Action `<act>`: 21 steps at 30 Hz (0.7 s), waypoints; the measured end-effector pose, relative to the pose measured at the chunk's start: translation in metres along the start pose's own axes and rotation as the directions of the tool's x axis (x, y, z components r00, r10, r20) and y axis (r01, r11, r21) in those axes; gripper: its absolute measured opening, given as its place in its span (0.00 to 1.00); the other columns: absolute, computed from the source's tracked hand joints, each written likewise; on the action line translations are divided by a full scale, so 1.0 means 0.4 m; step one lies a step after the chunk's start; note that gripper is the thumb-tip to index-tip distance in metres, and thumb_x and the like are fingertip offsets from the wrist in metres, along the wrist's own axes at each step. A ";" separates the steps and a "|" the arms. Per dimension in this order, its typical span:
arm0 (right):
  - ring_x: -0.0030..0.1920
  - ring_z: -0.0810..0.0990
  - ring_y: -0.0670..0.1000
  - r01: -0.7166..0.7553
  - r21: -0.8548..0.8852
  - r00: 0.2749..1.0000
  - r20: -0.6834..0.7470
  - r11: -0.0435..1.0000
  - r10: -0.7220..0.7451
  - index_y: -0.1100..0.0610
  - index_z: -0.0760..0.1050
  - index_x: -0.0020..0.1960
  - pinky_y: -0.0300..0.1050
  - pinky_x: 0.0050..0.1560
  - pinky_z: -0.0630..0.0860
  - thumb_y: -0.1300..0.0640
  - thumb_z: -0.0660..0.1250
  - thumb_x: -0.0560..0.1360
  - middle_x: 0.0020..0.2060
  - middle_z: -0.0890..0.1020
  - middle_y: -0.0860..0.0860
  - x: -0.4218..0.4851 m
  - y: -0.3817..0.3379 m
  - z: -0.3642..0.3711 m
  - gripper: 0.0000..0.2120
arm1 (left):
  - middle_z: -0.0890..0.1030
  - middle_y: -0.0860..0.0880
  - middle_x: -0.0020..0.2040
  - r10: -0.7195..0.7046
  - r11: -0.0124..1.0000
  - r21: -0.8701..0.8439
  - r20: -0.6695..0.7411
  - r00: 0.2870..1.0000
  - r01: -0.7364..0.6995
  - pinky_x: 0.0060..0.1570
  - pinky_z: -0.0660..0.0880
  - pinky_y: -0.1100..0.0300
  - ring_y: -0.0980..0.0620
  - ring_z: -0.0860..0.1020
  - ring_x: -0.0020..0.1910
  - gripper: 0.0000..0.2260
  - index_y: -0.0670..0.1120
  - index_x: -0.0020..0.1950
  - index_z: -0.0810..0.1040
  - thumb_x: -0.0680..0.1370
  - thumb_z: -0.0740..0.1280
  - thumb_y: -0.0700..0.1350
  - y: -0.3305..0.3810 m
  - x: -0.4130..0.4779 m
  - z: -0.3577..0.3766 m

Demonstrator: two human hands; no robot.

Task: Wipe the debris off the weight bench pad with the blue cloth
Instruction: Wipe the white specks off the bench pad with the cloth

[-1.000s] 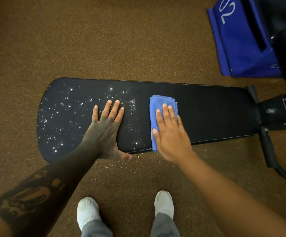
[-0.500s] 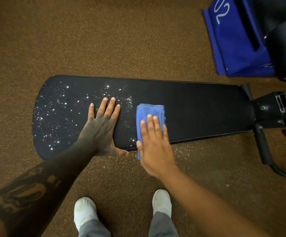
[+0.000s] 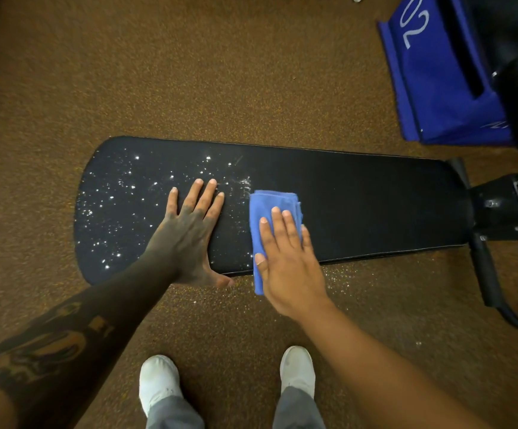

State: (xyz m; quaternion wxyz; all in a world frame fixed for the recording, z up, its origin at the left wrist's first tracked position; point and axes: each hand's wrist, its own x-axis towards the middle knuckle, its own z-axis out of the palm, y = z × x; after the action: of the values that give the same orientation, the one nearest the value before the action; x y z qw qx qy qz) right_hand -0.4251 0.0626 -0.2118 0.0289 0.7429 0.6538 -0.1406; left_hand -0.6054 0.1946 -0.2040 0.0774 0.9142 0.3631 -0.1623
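**— Where is the cloth?**

— The blue cloth (image 3: pixel 274 205) lies folded about halfway along the weight bench pad (image 3: pixel 360 205). Its near end droops over the pad's edge at six o'clock.

**— And your grip on it?**

— I'm not really gripping it. My right hand (image 3: pixel 285 258) lies flat on top with straight fingers pointing to twelve, pressing the cloth down rather than pinching it. The cloth shows past my fingertips at twelve and along my thumb side at nine.

**— Why flat?**

— I reckon a flat palm spreads the pressure, so the whole fold drags across the pad.

**— Where's the debris?**

— The debris (image 3: pixel 121 193) is white specks at nine o'clock from the cloth, all over the rounded end of the pad. A smeared patch sits just beside the cloth's far left corner. Toward three o'clock the pad looks dark and clean.

**— What's the other hand doing?**

— My left hand (image 3: pixel 189 230) lies open on the pad among the specks with its fingers spread and its thumb off the near edge. It holds nothing and is probably bracing me.

**— Anything beyond the pad?**

— There are specks on the floor (image 3: pixel 189 88) at six, the bench frame (image 3: pixel 499 205) at three, and a blue bag (image 3: pixel 431 88) at about one.
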 end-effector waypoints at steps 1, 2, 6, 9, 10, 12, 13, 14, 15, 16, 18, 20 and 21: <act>0.79 0.37 0.56 -0.042 0.017 0.999 -0.009 0.999 0.042 0.55 0.40 0.80 0.59 0.78 0.45 0.46 0.44 0.84 0.80 0.42 0.56 0.004 -0.010 0.001 0.29 | 0.37 0.41 0.82 0.001 1.000 -0.003 -0.001 1.000 -0.001 0.78 0.41 0.35 0.40 0.36 0.81 0.71 0.42 0.80 0.36 0.53 0.55 0.87 -0.004 -0.002 0.001; 0.79 0.38 0.57 -0.053 0.023 0.998 -0.024 0.998 0.053 0.56 0.41 0.80 0.60 0.77 0.44 0.46 0.44 0.83 0.80 0.43 0.57 0.001 -0.029 0.002 0.29 | 0.37 0.41 0.82 0.000 1.000 -0.006 -0.004 1.000 0.000 0.78 0.41 0.35 0.40 0.36 0.81 0.71 0.42 0.80 0.37 0.53 0.55 0.87 -0.007 -0.004 0.002; 0.80 0.45 0.58 0.110 -0.028 0.994 0.003 0.994 -0.110 0.57 0.47 0.80 0.62 0.76 0.54 0.46 0.47 0.83 0.80 0.50 0.57 -0.032 -0.056 0.019 0.30 | 0.38 0.40 0.82 -0.003 1.000 -0.025 -0.005 1.000 0.003 0.78 0.43 0.34 0.40 0.37 0.81 0.71 0.41 0.81 0.39 0.53 0.53 0.87 -0.015 -0.009 0.003; 0.80 0.41 0.57 0.033 -0.008 0.999 -0.017 0.999 -0.033 0.56 0.45 0.81 0.60 0.77 0.49 0.46 0.44 0.83 0.80 0.46 0.56 0.007 -0.032 0.007 0.29 | 0.36 0.41 0.82 -0.012 1.000 -0.028 0.005 1.000 0.012 0.78 0.43 0.34 0.40 0.35 0.81 0.71 0.41 0.80 0.37 0.53 0.53 0.87 -0.018 -0.011 0.002; 0.79 0.39 0.56 -0.037 0.011 0.999 -0.021 0.999 0.037 0.56 0.43 0.81 0.59 0.78 0.46 0.45 0.42 0.83 0.80 0.44 0.56 0.022 -0.039 0.002 0.29 | 0.36 0.41 0.82 -0.013 1.000 -0.027 0.003 1.000 0.013 0.78 0.43 0.34 0.40 0.35 0.80 0.71 0.41 0.81 0.37 0.53 0.54 0.87 -0.017 -0.012 0.002; 0.79 0.37 0.57 -0.109 0.031 0.994 -0.023 0.994 0.109 0.56 0.41 0.80 0.58 0.77 0.43 0.45 0.41 0.83 0.80 0.42 0.57 0.034 -0.071 -0.001 0.30 | 0.37 0.41 0.82 -0.016 0.999 -0.035 -0.004 1.000 0.016 0.78 0.43 0.34 0.40 0.35 0.81 0.71 0.41 0.81 0.38 0.54 0.53 0.87 -0.019 -0.016 0.004; 0.79 0.37 0.58 -0.094 0.023 0.995 -0.017 0.995 0.095 0.56 0.41 0.80 0.59 0.77 0.43 0.45 0.41 0.83 0.80 0.42 0.57 0.026 -0.085 0.002 0.30 | 0.37 0.41 0.82 -0.017 0.999 -0.042 -0.005 1.000 0.017 0.78 0.42 0.34 0.40 0.36 0.81 0.71 0.41 0.81 0.38 0.54 0.52 0.87 -0.020 -0.017 0.003; 0.79 0.38 0.59 -0.057 0.005 0.998 -0.009 0.998 0.057 0.56 0.42 0.80 0.60 0.77 0.44 0.44 0.42 0.83 0.80 0.43 0.58 0.014 -0.091 0.005 0.30 | 0.37 0.41 0.82 -0.020 0.999 -0.048 -0.007 1.000 0.020 0.78 0.42 0.34 0.40 0.36 0.81 0.71 0.41 0.81 0.38 0.54 0.52 0.87 -0.023 -0.018 0.004; 0.79 0.39 0.59 -0.015 -0.013 1.000 0.005 1.000 0.015 0.56 0.43 0.80 0.60 0.77 0.46 0.44 0.43 0.83 0.80 0.44 0.58 0.004 -0.090 0.003 0.30 | 0.37 0.41 0.82 -0.026 0.998 -0.054 -0.009 1.000 0.025 0.78 0.42 0.34 0.40 0.36 0.81 0.71 0.41 0.81 0.38 0.54 0.51 0.87 -0.026 -0.019 0.004; 0.79 0.39 0.59 0.018 -0.024 0.999 0.027 1.000 -0.018 0.55 0.43 0.81 0.60 0.77 0.46 0.43 0.44 0.83 0.80 0.44 0.57 0.001 -0.081 0.001 0.31 | 0.37 0.41 0.82 -0.032 0.998 -0.061 -0.011 0.999 0.032 0.78 0.41 0.34 0.40 0.36 0.81 0.71 0.41 0.81 0.38 0.54 0.51 0.87 -0.028 -0.021 0.004; 0.79 0.37 0.57 0.042 -0.027 0.998 0.055 0.999 -0.040 0.53 0.41 0.81 0.60 0.77 0.44 0.42 0.45 0.82 0.80 0.42 0.56 0.032 -0.056 -0.013 0.31 | 0.37 0.41 0.82 -0.044 0.997 -0.065 -0.009 0.999 0.043 0.77 0.41 0.34 0.40 0.35 0.81 0.70 0.41 0.81 0.38 0.54 0.51 0.87 -0.031 -0.024 0.003; 0.79 0.36 0.57 0.001 -0.003 0.999 0.032 1.000 -0.001 0.52 0.40 0.81 0.59 0.77 0.42 0.42 0.46 0.82 0.80 0.40 0.55 0.106 -0.043 -0.037 0.31 | 0.35 0.41 0.82 -0.056 0.997 -0.049 0.001 0.998 0.056 0.77 0.40 0.33 0.39 0.35 0.80 0.70 0.42 0.81 0.36 0.54 0.51 0.87 -0.033 -0.027 0.002; 0.79 0.37 0.57 -0.033 0.008 0.999 0.025 0.999 0.033 0.52 0.40 0.80 0.59 0.78 0.43 0.42 0.46 0.83 0.80 0.40 0.56 0.153 -0.040 -0.051 0.31 | 0.34 0.41 0.81 -0.063 0.997 -0.045 0.006 0.998 0.063 0.77 0.40 0.33 0.39 0.34 0.80 0.70 0.43 0.81 0.35 0.54 0.51 0.87 -0.035 -0.028 0.002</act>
State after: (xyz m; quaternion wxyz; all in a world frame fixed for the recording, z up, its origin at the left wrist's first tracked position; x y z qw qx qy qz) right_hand -0.4310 0.1283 -0.2052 0.0360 0.7519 0.6405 -0.1520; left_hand -0.6229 0.1973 -0.2010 0.0935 0.9000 0.3952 -0.1586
